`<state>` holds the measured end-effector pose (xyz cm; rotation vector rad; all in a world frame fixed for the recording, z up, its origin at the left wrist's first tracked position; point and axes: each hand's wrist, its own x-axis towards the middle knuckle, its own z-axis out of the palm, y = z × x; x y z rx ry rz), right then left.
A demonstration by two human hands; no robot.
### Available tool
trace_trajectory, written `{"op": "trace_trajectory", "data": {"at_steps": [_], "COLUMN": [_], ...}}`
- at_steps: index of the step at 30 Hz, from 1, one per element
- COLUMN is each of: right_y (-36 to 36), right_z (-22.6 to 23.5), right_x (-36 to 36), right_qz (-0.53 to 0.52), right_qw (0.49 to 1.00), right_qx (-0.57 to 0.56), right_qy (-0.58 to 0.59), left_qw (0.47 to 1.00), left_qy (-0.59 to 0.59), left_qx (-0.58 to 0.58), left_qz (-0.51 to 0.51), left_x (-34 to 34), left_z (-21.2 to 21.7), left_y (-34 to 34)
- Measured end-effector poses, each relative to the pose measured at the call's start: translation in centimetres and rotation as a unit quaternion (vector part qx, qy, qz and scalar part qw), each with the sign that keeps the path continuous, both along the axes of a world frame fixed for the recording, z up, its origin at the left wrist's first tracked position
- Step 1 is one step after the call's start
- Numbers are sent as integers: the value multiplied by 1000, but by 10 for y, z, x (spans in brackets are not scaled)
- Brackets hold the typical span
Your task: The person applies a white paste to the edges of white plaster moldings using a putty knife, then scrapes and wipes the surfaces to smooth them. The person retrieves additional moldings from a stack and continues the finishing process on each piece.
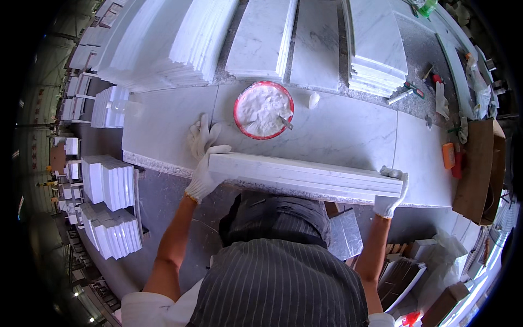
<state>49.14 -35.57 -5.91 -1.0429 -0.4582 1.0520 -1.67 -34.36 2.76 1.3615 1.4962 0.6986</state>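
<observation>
My left hand (pixel 203 179), in a white knit glove, grips the left end of a stack of long white marble slabs (pixel 310 174), its fingers closed over the end. The gloved right hand (pixel 388 203) wraps round the stack's right end. The slabs lie along the near edge of a marble-topped bench (pixel 348 128), close to my body; their undersides are hidden. Just beyond the left hand, a loose white glove (pixel 202 133) rests on the bench. Farther back stands a red-rimmed basin (pixel 236 111) of white paste, a metal tool (pixel 285 123) stuck in it.
Stacked marble slabs (pixel 261 41) line the bench's far side. A small white object (pixel 314 100) sits beside the basin. On the right are a cardboard box (pixel 474 169), an orange item (pixel 448 156) and hand tools (pixel 414 90). More slab stacks (pixel 109 182) stand on the left floor.
</observation>
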Motion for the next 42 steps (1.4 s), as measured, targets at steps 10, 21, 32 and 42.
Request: {"op": "trace_trajectory", "data": {"at_steps": [10, 21, 32, 42], "right_y": [-8, -14, 9, 12], "right_z": [33, 41, -3, -5], "right_x": [5, 11, 23, 25], "right_qz": [53, 90, 140, 222], "right_qw": [997, 995, 989, 973], "right_qx": [-23, -43, -24, -57], "right_qy": [-49, -3, -51, -17], "left_qw": [989, 990, 943, 970], "left_qy": [78, 33, 261, 193], "left_qx": [114, 125, 176, 111], "left_qz": [-59, -55, -108, -101], "left_x": [-6, -7, -14, -15], "left_z": [-9, -21, -26, -36], "left_y": [6, 0, 5, -1]}}
